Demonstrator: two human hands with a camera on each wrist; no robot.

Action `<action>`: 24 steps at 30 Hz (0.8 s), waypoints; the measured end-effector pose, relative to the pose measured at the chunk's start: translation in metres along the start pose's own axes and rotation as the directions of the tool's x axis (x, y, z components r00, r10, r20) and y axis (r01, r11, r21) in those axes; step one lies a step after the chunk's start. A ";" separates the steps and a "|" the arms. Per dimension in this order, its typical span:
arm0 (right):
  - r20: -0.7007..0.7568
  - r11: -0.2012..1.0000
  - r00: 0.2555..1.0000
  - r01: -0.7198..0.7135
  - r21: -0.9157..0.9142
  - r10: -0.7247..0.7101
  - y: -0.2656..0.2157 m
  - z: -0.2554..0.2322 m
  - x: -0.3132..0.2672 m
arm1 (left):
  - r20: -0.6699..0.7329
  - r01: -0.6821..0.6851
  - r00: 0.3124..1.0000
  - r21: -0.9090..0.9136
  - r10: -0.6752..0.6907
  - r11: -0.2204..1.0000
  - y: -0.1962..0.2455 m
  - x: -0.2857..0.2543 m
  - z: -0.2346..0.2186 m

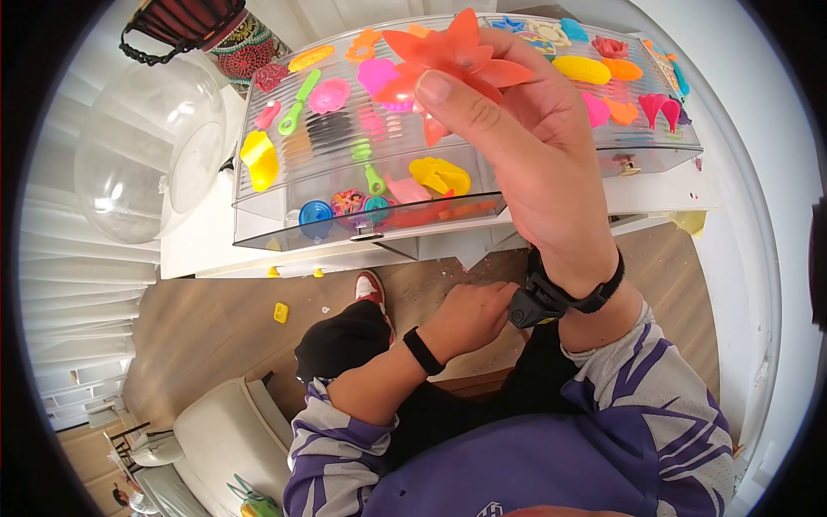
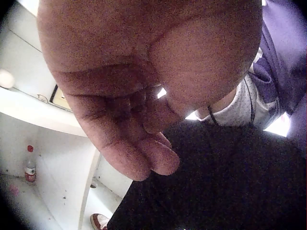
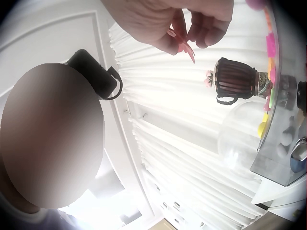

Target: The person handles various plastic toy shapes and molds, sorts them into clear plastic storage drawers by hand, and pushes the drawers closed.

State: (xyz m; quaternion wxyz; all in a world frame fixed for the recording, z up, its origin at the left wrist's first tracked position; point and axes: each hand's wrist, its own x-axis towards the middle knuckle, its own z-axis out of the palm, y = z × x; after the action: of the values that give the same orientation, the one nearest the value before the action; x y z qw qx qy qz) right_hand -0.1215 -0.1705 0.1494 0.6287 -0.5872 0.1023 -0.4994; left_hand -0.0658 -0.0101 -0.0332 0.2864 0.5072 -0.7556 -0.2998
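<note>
A red-orange flower-shaped piece with pointed petals (image 1: 457, 60) is held up close to the head camera, pinched between thumb and fingers of the right hand (image 1: 538, 146). From the side, in the right wrist view, the same thin piece (image 3: 188, 49) sticks out below the fingertips of that hand (image 3: 177, 21). The left hand (image 1: 472, 319) is low, beside the right wrist, above the lap. In the left wrist view the left hand (image 2: 129, 91) shows its palm, fingers loosely bent and nothing held in them.
Colourful small toys, among them a yellow one (image 1: 440, 176) and a green one (image 1: 299, 102), lie on and in a clear drawer case (image 1: 482, 164) on a white table (image 1: 194, 250). A transparent dome (image 1: 151, 146) and a drum (image 1: 194, 21) stand at the left. A yellow piece (image 1: 281, 313) lies on the floor.
</note>
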 end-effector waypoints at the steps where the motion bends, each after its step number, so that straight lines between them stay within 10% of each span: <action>1: -0.005 1.000 1.000 0.002 -0.008 -0.002 0.000 0.000 0.000 | 0.000 -0.002 1.000 -0.001 0.002 1.000 0.000 0.000 0.000; 24: 0.024 0.997 0.997 -0.070 0.014 0.070 -0.004 0.006 -0.004 | 0.018 -0.017 1.000 0.002 0.017 1.000 -0.002 -0.001 0.002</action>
State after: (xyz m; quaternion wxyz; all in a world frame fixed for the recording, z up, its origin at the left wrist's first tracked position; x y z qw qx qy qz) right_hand -0.1209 -0.1630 0.1528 0.6515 -0.5844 0.1116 -0.4708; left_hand -0.0657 -0.0099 -0.0364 0.2814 0.4986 -0.7626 -0.3010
